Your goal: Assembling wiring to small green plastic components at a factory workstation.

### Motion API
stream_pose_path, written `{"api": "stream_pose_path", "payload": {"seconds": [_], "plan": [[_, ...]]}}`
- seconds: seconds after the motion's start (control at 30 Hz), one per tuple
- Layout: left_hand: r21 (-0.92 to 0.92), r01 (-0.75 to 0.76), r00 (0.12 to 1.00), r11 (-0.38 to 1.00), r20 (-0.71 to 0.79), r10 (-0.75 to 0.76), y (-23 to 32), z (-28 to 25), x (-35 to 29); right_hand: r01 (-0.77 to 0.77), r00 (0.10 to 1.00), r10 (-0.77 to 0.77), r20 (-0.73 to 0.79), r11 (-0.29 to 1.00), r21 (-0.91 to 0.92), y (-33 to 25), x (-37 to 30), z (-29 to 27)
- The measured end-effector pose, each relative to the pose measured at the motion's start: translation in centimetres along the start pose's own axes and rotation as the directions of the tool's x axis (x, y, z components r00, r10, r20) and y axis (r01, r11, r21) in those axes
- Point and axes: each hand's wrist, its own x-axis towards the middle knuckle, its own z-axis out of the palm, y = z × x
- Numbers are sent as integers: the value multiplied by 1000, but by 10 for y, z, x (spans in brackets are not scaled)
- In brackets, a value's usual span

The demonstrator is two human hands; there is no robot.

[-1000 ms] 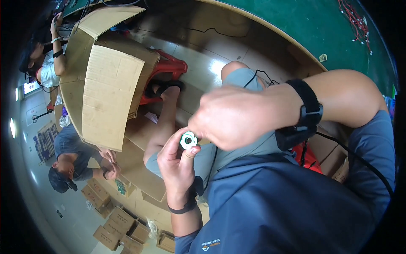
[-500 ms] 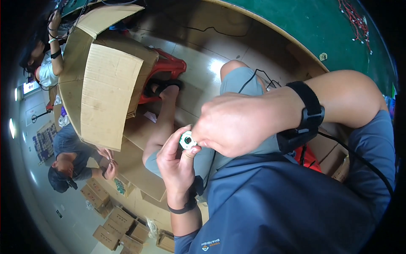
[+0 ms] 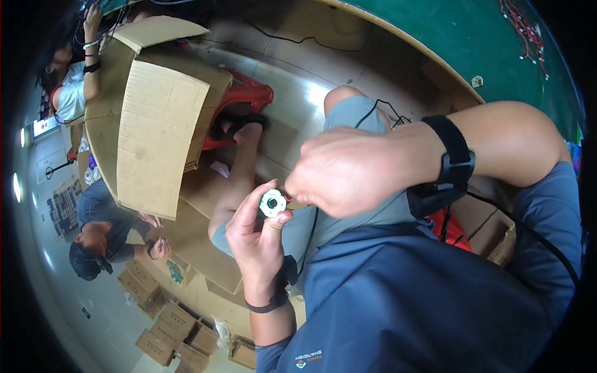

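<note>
Between its thumb and fingers my left hand grips a small round white-and-green board with a dark hole in its middle, its face turned up toward me. Close against the board's right edge, my right hand is closed in a pinch. A hint of something thin and reddish shows by its fingertips, too small to name. Most of the right fingers are hidden behind the back of that hand. Both hands are held above my lap, over my grey shorts.
A large open cardboard box stands at the left beside a red stool. A green tabletop with red wires lies at the upper right. Two people sit at the left. Several cartons stand at the lower left.
My right hand has drawn slightly away from the board, uncovering its right edge. My left hand has shifted a little left, and the board's face shows more fully.
</note>
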Motion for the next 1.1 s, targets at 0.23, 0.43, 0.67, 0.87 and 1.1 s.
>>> {"api": "stream_pose_path", "payload": {"seconds": [0.23, 0.43, 0.67, 0.87, 1.1], "plan": [[49, -6, 999, 999, 35, 5, -5, -1, -1, 71, 996, -70, -57, 997, 15, 7, 3, 5], [16, -1, 1000, 1000, -22, 1, -3, 1, -1, 92, 976, -80, -201, 995, 48, 9, 4, 5], [3, -16, 999, 1000, -36, 16, -4, 2, 0, 120, 991, -119, -63, 992, 25, 5, 2, 5], [94, -19, 1000, 995, -1, 19, -7, 0, -2, 103, 982, -101, -158, 995, 3, 8, 4, 8], [108, -36, 999, 993, 37, 32, -5, -2, -2, 171, 984, -164, -64, 976, 135, 8, 0, 4]]}}
